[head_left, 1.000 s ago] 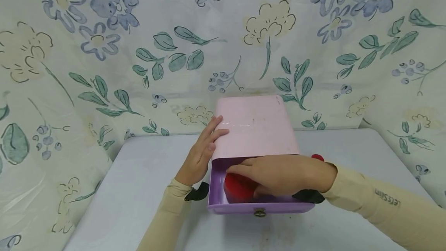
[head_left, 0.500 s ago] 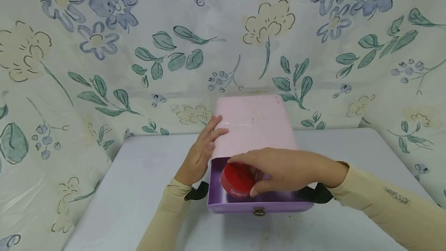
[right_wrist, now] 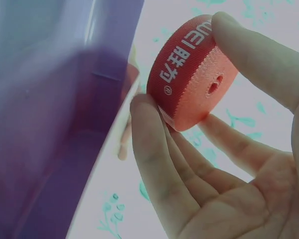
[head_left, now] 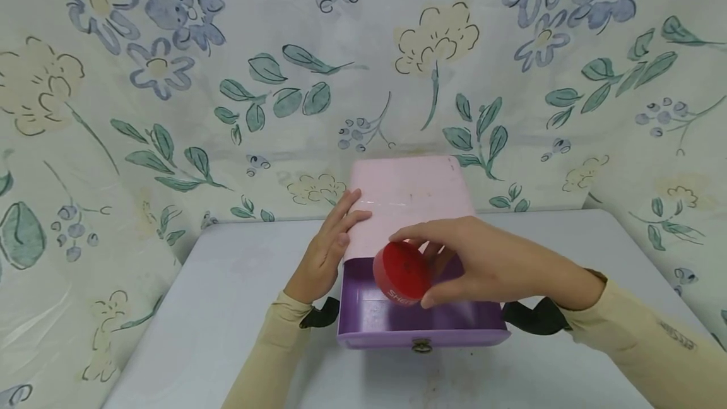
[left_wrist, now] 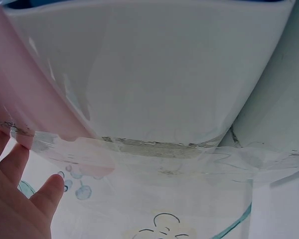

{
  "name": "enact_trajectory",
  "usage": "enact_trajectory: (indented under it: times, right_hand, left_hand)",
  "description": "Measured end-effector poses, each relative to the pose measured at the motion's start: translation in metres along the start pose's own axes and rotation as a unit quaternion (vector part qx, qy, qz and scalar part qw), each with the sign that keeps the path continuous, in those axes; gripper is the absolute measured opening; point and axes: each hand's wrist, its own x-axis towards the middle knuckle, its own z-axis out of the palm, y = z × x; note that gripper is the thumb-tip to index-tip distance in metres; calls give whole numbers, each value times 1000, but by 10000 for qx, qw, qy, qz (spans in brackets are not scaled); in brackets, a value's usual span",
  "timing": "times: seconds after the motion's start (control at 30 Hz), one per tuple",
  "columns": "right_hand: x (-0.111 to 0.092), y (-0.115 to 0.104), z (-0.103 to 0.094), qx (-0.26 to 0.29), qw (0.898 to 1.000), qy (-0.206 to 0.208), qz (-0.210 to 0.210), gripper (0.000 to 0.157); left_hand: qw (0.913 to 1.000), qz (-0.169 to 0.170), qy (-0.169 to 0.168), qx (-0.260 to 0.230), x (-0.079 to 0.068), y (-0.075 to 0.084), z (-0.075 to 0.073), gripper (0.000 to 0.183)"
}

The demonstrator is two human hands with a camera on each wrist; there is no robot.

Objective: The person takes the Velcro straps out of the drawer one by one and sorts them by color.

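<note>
Over the purple box (head_left: 380,339), the right grip (head_left: 491,262) pinches a red roll (head_left: 402,273): "SHE" shows from the head view, "WEI" from the right wrist. The straight-fingered left grip (head_left: 320,256) touches the pink lid (head_left: 409,191).

Backdrop: a pale floral sheet (head_left: 375,87) faces me and runs down both my sides.
Blue flowers (head_left: 180,8): printed high up, on my left and right.
Cream bloom (head_left: 440,36): black-outlined, on a green stem.
Leaf sprigs (head_left: 286,102): green, scattered between.
Berries (head_left: 356,134): small blue clusters.
Table (head_left: 241,276): pale grey, far corners rounded.
Specks (head_left: 434,385): brownish, on the tabletop's near part before me.
</note>
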Motion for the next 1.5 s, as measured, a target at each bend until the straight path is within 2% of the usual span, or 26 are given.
enact_trajectory:
  times: [0.07,0.27,0.5,0.67,0.87,1.07,1.2,1.5]
  right_hand:
    - [-4,1,-2,-77,9997,208,-67,71]
    - [-14,5,-4,-396,9964,751,75,72]
    - [-27,10,-6,-217,9927,1167,208,73]
    - [-36,12,-8,-531,9868,1477,407,74]
    - [-46,14,-10,-891,9774,1768,738,75]
    - [-55,21,-9,-1000,9699,2079,778,73]
    - [-59,27,-8,-1186,9614,2329,861,74]
    - [-70,42,-6,-1619,9401,2949,552,75]
  left_hand:
    - [10000,15,-3,-13,0,0,0,43]
    - [9999,78,10,-74,-1,-1,0,44]
    - [9998,156,9,-138,-1,-2,1,44]
    - [9997,186,44,-133,0,-2,2,42]
    - [9995,270,73,-173,0,-3,2,41]
    - [9996,235,76,-134,0,-2,2,41]
    - [9996,231,84,-152,0,-2,2,40]
    - [9995,254,88,-152,0,-3,2,41]
